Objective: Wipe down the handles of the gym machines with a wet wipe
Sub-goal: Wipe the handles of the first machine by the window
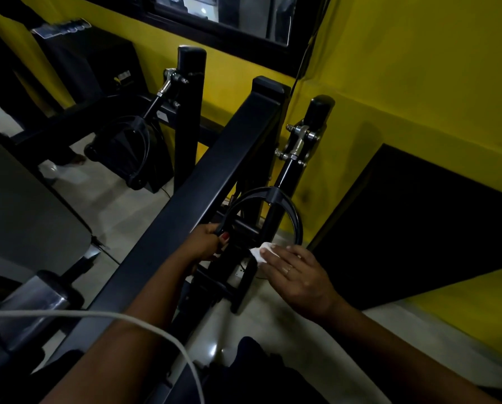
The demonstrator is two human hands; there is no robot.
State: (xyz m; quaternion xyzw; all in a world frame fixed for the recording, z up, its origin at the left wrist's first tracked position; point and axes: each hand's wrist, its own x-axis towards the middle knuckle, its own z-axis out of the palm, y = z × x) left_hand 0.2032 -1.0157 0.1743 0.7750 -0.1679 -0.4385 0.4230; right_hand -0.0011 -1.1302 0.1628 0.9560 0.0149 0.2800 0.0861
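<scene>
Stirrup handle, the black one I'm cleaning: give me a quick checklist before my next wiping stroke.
1. Wet wipe in hand: ok, under the right hand's fingers.
2. Stirrup handle steadied: ok, the left hand grips its left side.
3. Wipe touching the handle's grip bar: cannot tell, too dark there.
4. Wipe damp enough: cannot tell.
5. Second handle, further left, wiped: cannot tell.
</scene>
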